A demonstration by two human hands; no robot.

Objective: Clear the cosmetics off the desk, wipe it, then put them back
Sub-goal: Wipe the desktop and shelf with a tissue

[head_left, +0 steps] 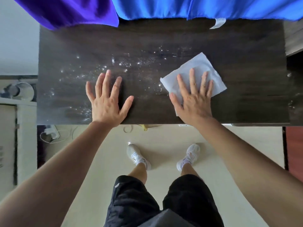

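Note:
The dark wooden desk (237,46) fills the upper half of the view, with white specks and droplets (127,63) scattered over its left and middle. A white tissue (199,64) lies flat on the desk right of centre. My right hand (195,97) presses down on the tissue's near part, palm flat and fingers spread. Left of it, my left hand (106,99) rests flat on the bare wood near the front edge, fingers apart, holding nothing. No cosmetics are in view.
Purple cloth (70,10) and blue cloth (196,7) hang over the desk's far edge. A white tag (218,23) dangles from the blue cloth. White cables (52,133) lie on the floor at the left. My feet stand on the pale floor below the desk.

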